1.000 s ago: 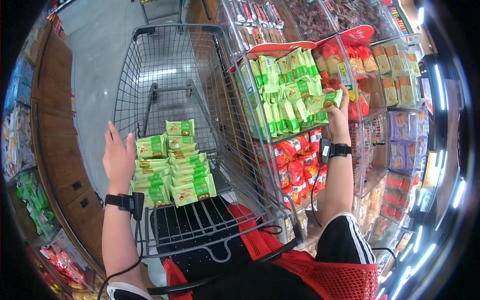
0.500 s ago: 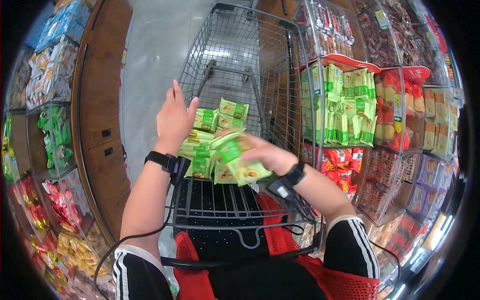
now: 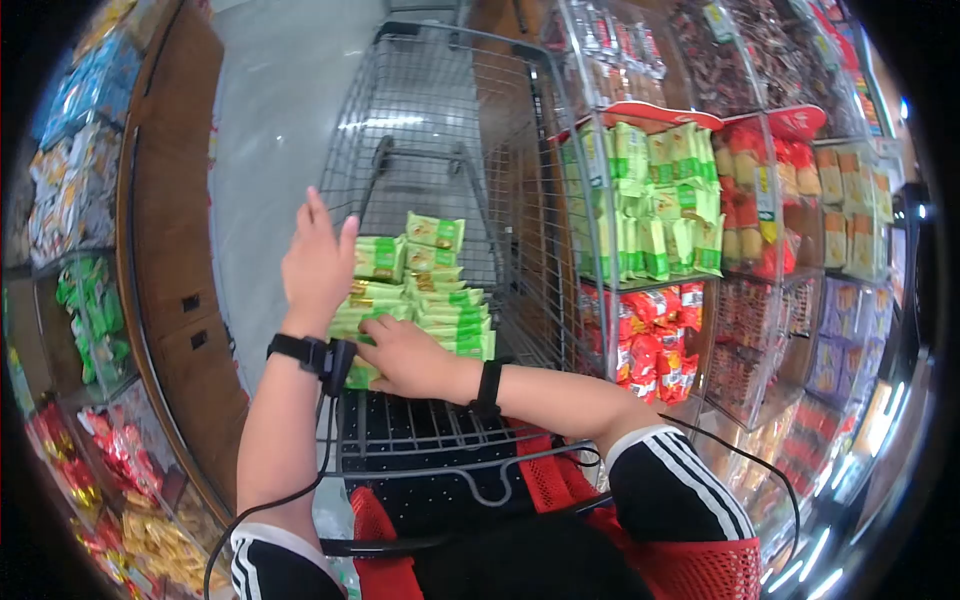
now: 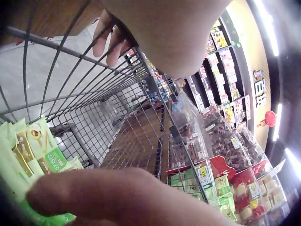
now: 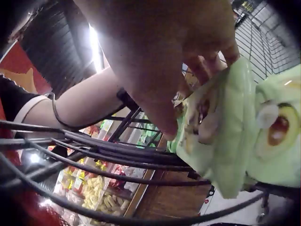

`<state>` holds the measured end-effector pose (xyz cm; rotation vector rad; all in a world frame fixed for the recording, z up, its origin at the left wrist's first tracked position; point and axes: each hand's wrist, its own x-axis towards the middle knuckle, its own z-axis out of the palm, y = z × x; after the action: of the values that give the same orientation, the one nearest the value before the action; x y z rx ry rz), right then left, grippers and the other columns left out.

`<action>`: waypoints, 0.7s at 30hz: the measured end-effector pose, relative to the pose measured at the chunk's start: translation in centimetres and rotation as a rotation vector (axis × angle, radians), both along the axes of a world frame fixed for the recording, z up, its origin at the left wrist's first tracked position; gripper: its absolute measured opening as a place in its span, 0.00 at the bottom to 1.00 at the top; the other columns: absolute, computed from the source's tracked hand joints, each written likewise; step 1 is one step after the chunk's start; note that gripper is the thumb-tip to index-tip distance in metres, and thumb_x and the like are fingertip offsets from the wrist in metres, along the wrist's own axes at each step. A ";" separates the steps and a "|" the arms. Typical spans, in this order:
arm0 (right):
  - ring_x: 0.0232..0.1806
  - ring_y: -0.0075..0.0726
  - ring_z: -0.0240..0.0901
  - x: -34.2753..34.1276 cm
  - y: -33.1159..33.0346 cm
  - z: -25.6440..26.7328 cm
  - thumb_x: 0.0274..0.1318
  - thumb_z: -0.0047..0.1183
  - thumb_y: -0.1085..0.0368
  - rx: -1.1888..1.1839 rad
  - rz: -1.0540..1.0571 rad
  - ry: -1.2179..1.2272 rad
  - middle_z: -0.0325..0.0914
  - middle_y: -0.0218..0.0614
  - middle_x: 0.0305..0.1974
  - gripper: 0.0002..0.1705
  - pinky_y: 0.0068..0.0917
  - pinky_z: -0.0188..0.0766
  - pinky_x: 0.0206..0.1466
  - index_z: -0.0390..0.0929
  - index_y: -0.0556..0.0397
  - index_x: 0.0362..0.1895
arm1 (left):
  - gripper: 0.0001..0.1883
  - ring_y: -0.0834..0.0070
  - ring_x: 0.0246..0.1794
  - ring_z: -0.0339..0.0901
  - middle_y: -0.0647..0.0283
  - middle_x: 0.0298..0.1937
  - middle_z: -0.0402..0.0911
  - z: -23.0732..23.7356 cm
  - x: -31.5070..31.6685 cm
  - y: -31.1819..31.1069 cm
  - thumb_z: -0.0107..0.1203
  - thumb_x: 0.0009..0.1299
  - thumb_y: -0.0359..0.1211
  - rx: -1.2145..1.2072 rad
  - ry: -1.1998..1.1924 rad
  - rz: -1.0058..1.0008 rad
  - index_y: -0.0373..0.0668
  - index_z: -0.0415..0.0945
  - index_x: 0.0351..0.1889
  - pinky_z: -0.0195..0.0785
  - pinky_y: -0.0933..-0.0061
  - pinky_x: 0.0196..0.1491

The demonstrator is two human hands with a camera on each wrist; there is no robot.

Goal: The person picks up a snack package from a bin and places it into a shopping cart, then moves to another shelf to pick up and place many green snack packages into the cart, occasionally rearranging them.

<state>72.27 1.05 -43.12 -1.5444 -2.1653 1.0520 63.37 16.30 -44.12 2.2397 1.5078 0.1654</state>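
Note:
Two rows of light green snack packets [image 3: 447, 300] with avocado pictures stand in the child-seat end of a grey wire shopping cart [image 3: 470, 60]. My right hand [image 3: 415, 360] is low over the near end of the left row, its fingers and thumb pinching a green packet [image 5: 218, 127] among the others. In the right wrist view that packet leans close beside another avocado packet [image 5: 280, 141]. Beside the left row, at the cart's left side, my left hand [image 3: 318, 265] is held with fingers extended and holds nothing. Its thumb [image 4: 94, 190] overlaps the packets in the left wrist view.
Right of the cart stands a clear shelf bin of similar green packets [image 3: 650, 200], above a bin of red packets [image 3: 650, 335]. Wooden cabinets [image 3: 180, 200] and more snack bins [image 3: 90, 300] line the left side. The cart's handle [image 3: 400, 547] crosses in front of my body.
My right hand has brought a green packet from the shelf bin on the right, across the cart, down to the left row's near end. My left hand has stayed beside the rows; the head view has shifted.

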 end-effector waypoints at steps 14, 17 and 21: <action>0.54 0.52 0.72 30.7 0.6 4.9 0.51 0.58 0.64 0.401 -1.010 -0.255 0.76 0.48 0.48 0.22 0.40 0.67 0.59 0.75 0.57 0.51 | 0.29 0.81 0.41 0.72 0.65 0.63 0.68 -3.8 -2.3 2.5 0.38 0.76 0.31 -0.442 -0.549 0.147 0.51 0.49 0.76 0.68 0.81 0.34; 0.58 0.56 0.67 38.8 -0.1 0.5 0.46 0.65 0.59 0.304 -1.147 -0.479 0.72 0.56 0.53 0.39 0.42 0.63 0.63 0.64 0.58 0.62 | 0.29 0.82 0.41 0.73 0.65 0.63 0.70 -1.0 -1.6 2.6 0.38 0.75 0.26 -0.642 -0.656 0.296 0.51 0.52 0.75 0.67 0.83 0.33; 0.59 0.58 0.67 40.1 0.1 -3.8 0.39 0.70 0.57 0.161 -1.170 -0.634 0.70 0.60 0.53 0.50 0.44 0.64 0.63 0.58 0.59 0.65 | 0.28 0.82 0.41 0.72 0.65 0.64 0.70 -0.9 -1.8 2.3 0.38 0.75 0.26 -0.627 -0.669 0.283 0.51 0.55 0.74 0.67 0.83 0.33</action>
<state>112.38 1.19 -46.96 -2.6834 -1.0644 -0.0107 61.60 18.64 -45.03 1.2928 1.2528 0.4133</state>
